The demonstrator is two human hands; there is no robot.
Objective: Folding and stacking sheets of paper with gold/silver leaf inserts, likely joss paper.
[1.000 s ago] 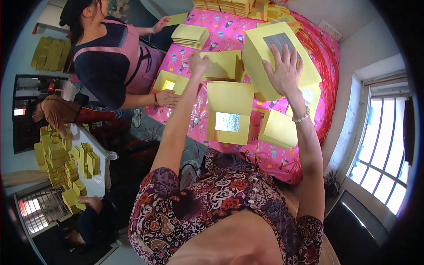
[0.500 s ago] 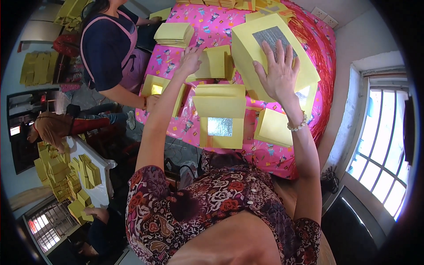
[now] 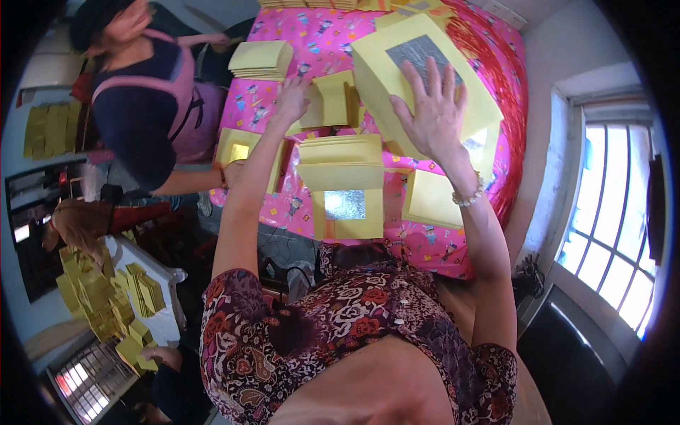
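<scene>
My right hand (image 3: 433,110) lies flat with spread fingers on a tall stack of yellow paper sheets (image 3: 379,78), over the silver foil rectangle (image 3: 423,58) on its top sheet. My left hand (image 3: 292,100) is open, fingers stretched forward, beside a bundle of yellow paper (image 3: 336,103); whether it touches anything I cannot tell. Between my forearms sits a smaller yellow stack (image 3: 338,154), with a silver-foiled sheet (image 3: 345,205) on its near side. Another yellow pile (image 3: 433,200) rests near my right wrist.
A pink patterned cloth (image 3: 280,205) covers the table. On the left, a co-worker's hand (image 3: 234,172) rests by a gold-foiled yellow sheet (image 3: 237,146). Farther back stands a folded yellow stack (image 3: 259,60). Red strands (image 3: 506,85) run along the right edge, near a barred window (image 3: 613,212).
The whole view has shifted slightly, bringing more of the co-worker into sight at the left. My right hand stays flat on the tall stack; my left hand remains beside the bundle.
</scene>
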